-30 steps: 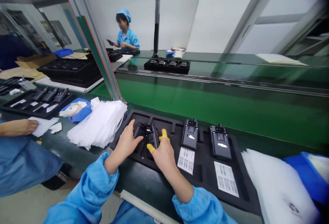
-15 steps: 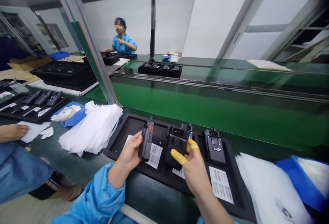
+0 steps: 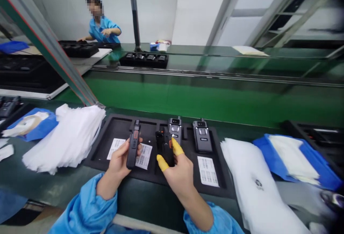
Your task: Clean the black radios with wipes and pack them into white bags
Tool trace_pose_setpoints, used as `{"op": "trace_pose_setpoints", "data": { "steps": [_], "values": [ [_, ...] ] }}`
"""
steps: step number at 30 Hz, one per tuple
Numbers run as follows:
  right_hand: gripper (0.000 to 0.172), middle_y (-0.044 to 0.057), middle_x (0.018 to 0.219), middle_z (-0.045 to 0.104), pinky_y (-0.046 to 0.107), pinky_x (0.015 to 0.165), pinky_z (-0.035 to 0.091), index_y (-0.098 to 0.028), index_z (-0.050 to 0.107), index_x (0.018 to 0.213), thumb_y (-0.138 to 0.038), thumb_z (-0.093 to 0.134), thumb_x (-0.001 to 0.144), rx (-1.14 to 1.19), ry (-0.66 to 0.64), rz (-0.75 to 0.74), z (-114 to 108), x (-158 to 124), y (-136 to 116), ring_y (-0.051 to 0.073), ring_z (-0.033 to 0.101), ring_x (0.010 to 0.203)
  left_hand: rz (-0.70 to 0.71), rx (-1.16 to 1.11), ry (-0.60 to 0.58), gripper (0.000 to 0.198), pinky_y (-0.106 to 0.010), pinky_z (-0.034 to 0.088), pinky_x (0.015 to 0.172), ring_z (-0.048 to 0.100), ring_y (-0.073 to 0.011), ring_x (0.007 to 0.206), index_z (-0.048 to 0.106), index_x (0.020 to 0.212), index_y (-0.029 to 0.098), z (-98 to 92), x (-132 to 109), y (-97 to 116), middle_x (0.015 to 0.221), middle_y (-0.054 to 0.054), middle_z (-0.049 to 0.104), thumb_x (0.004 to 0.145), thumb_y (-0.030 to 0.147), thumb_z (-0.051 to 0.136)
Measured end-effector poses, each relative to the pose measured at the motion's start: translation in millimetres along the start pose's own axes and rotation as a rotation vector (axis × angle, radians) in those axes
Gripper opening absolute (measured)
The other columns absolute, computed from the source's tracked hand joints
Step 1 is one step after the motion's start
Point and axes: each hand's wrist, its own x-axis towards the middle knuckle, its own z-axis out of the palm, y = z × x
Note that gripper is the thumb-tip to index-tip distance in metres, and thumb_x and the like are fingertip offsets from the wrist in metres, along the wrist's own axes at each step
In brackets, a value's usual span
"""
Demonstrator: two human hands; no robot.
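Observation:
My left hand (image 3: 118,162) is closed round a black handheld device (image 3: 133,148), held edge-on with an orange side button showing. My right hand (image 3: 178,171), with yellow finger cots on thumb and forefinger, grips a second black device (image 3: 166,146), also turned on edge. Both are held just above a black foam tray (image 3: 107,139) on the bench. In the tray's right half two more black devices (image 3: 202,137) stand in their slots. White printed labels (image 3: 207,171) lie in the tray below the slots.
A heap of white bags (image 3: 66,139) lies left of the tray, another white stack (image 3: 255,184) and blue bins (image 3: 298,158) to the right. A green conveyor (image 3: 204,99) runs behind, carrying a tray of devices (image 3: 145,59). A co-worker in blue (image 3: 103,28) works at the far side.
Both hands lifted the two devices out of the tray's left slot and drew them apart. The right-hand device has turned from face-on to edge-on. The view has shifted right.

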Motion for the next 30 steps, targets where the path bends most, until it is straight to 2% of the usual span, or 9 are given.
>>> {"op": "trace_pose_setpoints", "data": {
  "steps": [5, 11, 17, 20, 24, 30],
  "values": [
    [0.059, 0.009, 0.103, 0.071, 0.036, 0.084, 0.055, -0.014, 0.053, 0.126, -0.035, 0.06, 0.071, -0.067, 0.034, -0.057, 2.3, 2.7, -2.9, 0.023, 0.068, 0.091, 0.001, -0.04, 0.007, 0.03, -0.023, 0.053, 0.06, 0.06, -0.0127, 0.066, 0.059, 0.111, 0.013, 1.1, 3.5, 2.0, 0.09, -0.007, 0.065, 0.08, 0.016, 0.057],
    [0.059, 0.01, 0.103, 0.071, 0.037, 0.082, 0.056, -0.014, 0.054, 0.125, -0.044, 0.057, 0.074, -0.11, 0.016, -0.025, 1.0, -3.1, 2.8, 0.025, 0.069, 0.09, 0.026, -0.021, 0.019, 0.03, -0.02, 0.051, 0.055, 0.059, -0.0124, 0.063, 0.061, 0.104, 0.01, 0.7, 1.2, -3.0, 0.084, -0.008, 0.064, 0.076, 0.021, 0.063],
    [0.059, 0.012, 0.098, 0.072, 0.039, 0.077, 0.057, -0.012, 0.057, 0.121, -0.048, 0.055, 0.074, -0.149, 0.024, -0.08, -0.5, -6.4, 0.5, 0.026, 0.07, 0.084, 0.083, 0.002, 0.028, 0.033, -0.02, 0.05, 0.054, 0.059, -0.0126, 0.063, 0.063, 0.104, 0.01, 0.6, -2.6, -5.3, 0.089, -0.01, 0.065, 0.074, 0.022, 0.066],
    [0.058, 0.01, 0.098, 0.072, 0.037, 0.075, 0.057, -0.013, 0.053, 0.125, -0.042, 0.055, 0.074, -0.17, -0.03, -0.07, -2.0, -6.0, -6.4, 0.024, 0.07, 0.083, 0.053, -0.008, 0.023, 0.029, -0.021, 0.05, 0.055, 0.059, -0.0127, 0.062, 0.064, 0.101, 0.01, 3.6, -4.4, -3.7, 0.088, -0.01, 0.065, 0.074, 0.019, 0.065],
    [0.068, 0.007, 0.099, 0.072, 0.036, 0.078, 0.056, -0.014, 0.041, 0.135, -0.033, 0.057, 0.072, -0.188, -0.146, 0.003, 0.5, -2.7, -12.2, 0.023, 0.069, 0.087, 0.025, -0.038, 0.023, 0.034, -0.022, 0.051, 0.058, 0.059, -0.0128, 0.065, 0.061, 0.108, 0.012, 5.6, -1.5, -0.8, 0.089, -0.008, 0.065, 0.074, 0.016, 0.062],
    [0.071, 0.009, 0.102, 0.071, 0.041, 0.077, 0.055, -0.012, 0.036, 0.139, -0.031, 0.055, 0.073, -0.264, -0.191, 0.025, 4.1, -0.3, -11.9, 0.027, 0.068, 0.088, 0.038, -0.061, 0.06, 0.032, -0.021, 0.053, 0.06, 0.059, -0.0134, 0.07, 0.061, 0.107, 0.011, 9.1, 1.2, 0.9, 0.093, -0.01, 0.065, 0.075, 0.015, 0.061]
  ]
}}
